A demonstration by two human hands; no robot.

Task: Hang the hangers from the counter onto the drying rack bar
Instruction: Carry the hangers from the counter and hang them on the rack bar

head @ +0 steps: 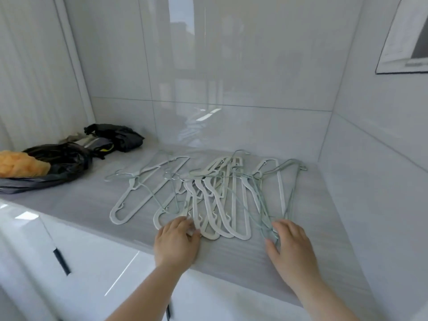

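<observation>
Well, the only thing like a container is a black bag [62, 162] far out to the left of the left hand [177, 243]. An orange bundle [20, 166] lies against it, and whether that sits in the bag or on it cannot be told. A dark heap of cloth [118, 137] lies just behind the bag. The hangers [215, 193] lie in a loose overlapping pile on the counter [88, 200], reaching away from both hands. The white hangers [208, 212] are before the left hand, the thin wire hangers [264, 205] before the right hand [290, 250]. The left hand's fingertips bend down onto the near ends of the white ones with the thumb beside them; whether it is clasping them cannot be told. The right hand lies released, fingers fairly straight on the wire loops, thumb spread apart. The counter's front edge runs just under both wrists, with a glossy white cabinet front [97, 269] and its dark handle [61, 261] below the left forearm. Bare grey counter shows between the two hands and to the left of the left hand. A tiled side wall [370, 181] stands close on the right hand's outer side and carries a framed picture [407, 38]. A glossy back wall [231, 77] rises beyond the pile.
</observation>
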